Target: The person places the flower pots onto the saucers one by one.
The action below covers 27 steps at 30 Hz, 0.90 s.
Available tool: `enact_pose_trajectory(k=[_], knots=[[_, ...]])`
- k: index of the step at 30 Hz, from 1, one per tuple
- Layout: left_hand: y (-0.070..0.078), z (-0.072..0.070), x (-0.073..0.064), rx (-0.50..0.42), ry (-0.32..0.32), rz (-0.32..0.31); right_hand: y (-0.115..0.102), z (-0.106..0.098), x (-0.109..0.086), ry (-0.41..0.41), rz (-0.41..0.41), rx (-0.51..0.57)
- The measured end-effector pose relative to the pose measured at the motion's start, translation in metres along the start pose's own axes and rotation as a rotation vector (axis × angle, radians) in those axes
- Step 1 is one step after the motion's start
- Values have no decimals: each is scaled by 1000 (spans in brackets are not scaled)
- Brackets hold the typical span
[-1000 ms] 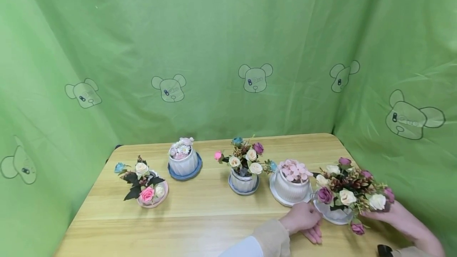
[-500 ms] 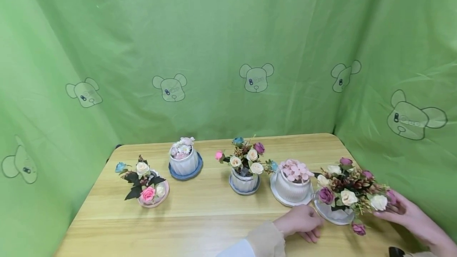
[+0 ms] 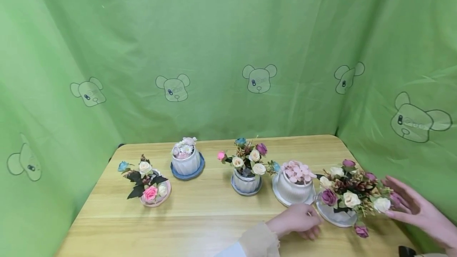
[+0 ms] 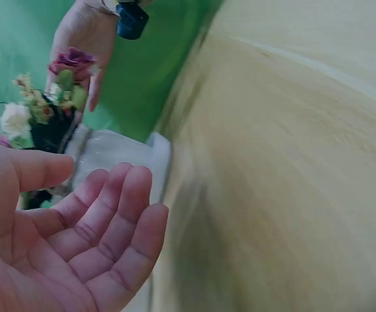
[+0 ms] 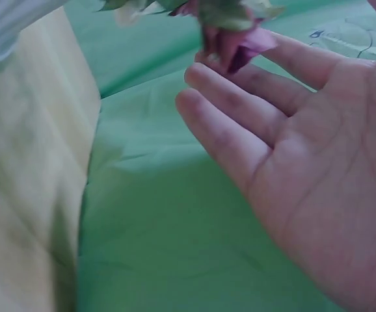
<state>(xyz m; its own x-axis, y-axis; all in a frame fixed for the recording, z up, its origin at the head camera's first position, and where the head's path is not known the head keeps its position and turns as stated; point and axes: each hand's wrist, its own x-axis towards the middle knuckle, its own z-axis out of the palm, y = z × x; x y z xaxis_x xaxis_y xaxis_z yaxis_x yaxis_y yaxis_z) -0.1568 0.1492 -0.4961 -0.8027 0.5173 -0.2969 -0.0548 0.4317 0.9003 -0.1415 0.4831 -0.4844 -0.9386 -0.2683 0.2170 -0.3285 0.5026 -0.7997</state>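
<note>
At the table's right side stands a white pot [image 3: 344, 217] on a pale saucer [image 3: 333, 220], full of purple and cream artificial roses [image 3: 351, 199]. My right hand [image 3: 417, 209] is just right of these flowers; in the right wrist view its fingers are loosely extended beside a purple rose [image 5: 240, 49], and I cannot tell whether they touch it. My left hand [image 3: 298, 220] hovers low over the table, left of that pot and in front of a ribbed white pot [image 3: 294, 191] with pink flowers. The left wrist view shows its fingers [image 4: 120, 240] relaxed and holding nothing.
Other potted artificial flowers stand on the wooden table [image 3: 200, 225]: a mixed-rose pot [image 3: 246, 183] in the middle, a white pot on a blue saucer [image 3: 189, 175] at the back, and a pot on a pink saucer [image 3: 157, 201] at left. A green curtain [image 3: 214, 50] surrounds the table.
My right hand has drawn back to the right from the rose pot, its fingers spreading. My left hand has shifted slightly left, away from the saucer. The pots stay in place.
</note>
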Motion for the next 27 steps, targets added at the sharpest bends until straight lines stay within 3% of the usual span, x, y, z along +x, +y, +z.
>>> enact_pose_trajectory(k=[3, 6, 12, 16, 23, 27], knots=[[5, -6, -5, 31, -6, 25, -6, -4, 5, -7, -73, 49], [10, -13, -9, 62, -8, 60, -14, -5, 9, -7, -80, 28], [16, -33, -17, 154, 2, 177, -36, -8, 24, 18, 13, -124], [19, -49, -24, 211, 9, 258, -52, -8, 39, 40, 48, -165], [24, -80, -44, 288, 80, 300, -77, 1, 64, 141, -47, -217], [25, -103, -58, 288, 128, 321, -91, 7, 76, 216, -99, -219]])
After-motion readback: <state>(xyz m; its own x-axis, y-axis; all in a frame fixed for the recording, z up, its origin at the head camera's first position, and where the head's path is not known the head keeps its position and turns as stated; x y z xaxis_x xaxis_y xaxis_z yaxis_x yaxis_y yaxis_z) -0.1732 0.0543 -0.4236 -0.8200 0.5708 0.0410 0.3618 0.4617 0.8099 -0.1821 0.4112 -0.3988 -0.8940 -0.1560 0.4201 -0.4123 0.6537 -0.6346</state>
